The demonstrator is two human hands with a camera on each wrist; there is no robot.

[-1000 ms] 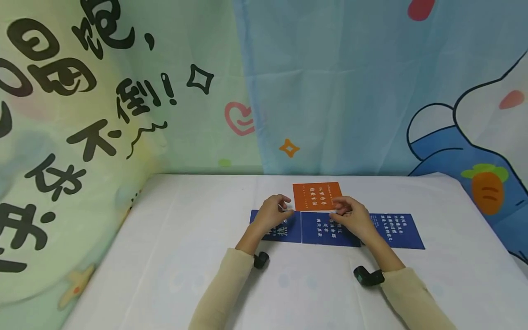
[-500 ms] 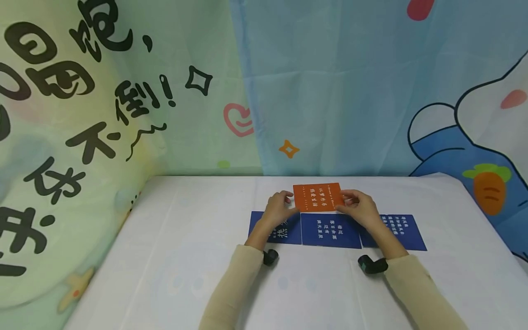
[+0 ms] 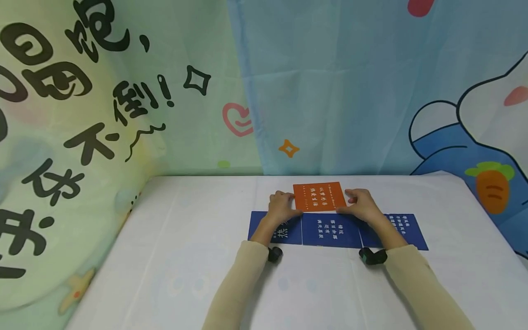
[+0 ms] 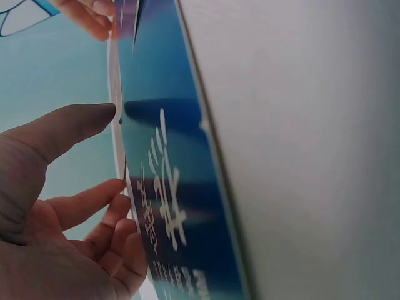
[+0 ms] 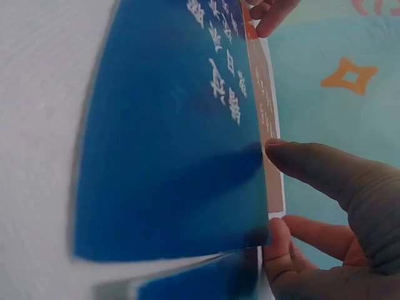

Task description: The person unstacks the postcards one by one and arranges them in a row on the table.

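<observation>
An orange card (image 3: 319, 197) with white writing lies flat on the table behind a row of blue cards. My left hand (image 3: 282, 206) is at its left edge, the thumb by the near left corner. At the right edge is my right hand (image 3: 363, 206), thumb by the near right corner and fingers along the side. Neither hand curls round the card. In the left wrist view the thumb and fingers of the left hand (image 4: 56, 250) stand apart. The thumb of the right hand (image 5: 375, 200) stretches over the card's near edge in the right wrist view.
Three blue cards with white writing form a row: a left one (image 3: 257, 222), a middle one (image 3: 330, 229) and a right one (image 3: 412, 231). My forearms reach over the outer two. A white cloth covers the table (image 3: 185, 252); printed curtains (image 3: 350, 91) hang behind and at the left.
The orange card has shifted slightly right and lies straighter behind the blue row. My right hand has moved right to its side edge, and my left hand a little right towards its left edge.
</observation>
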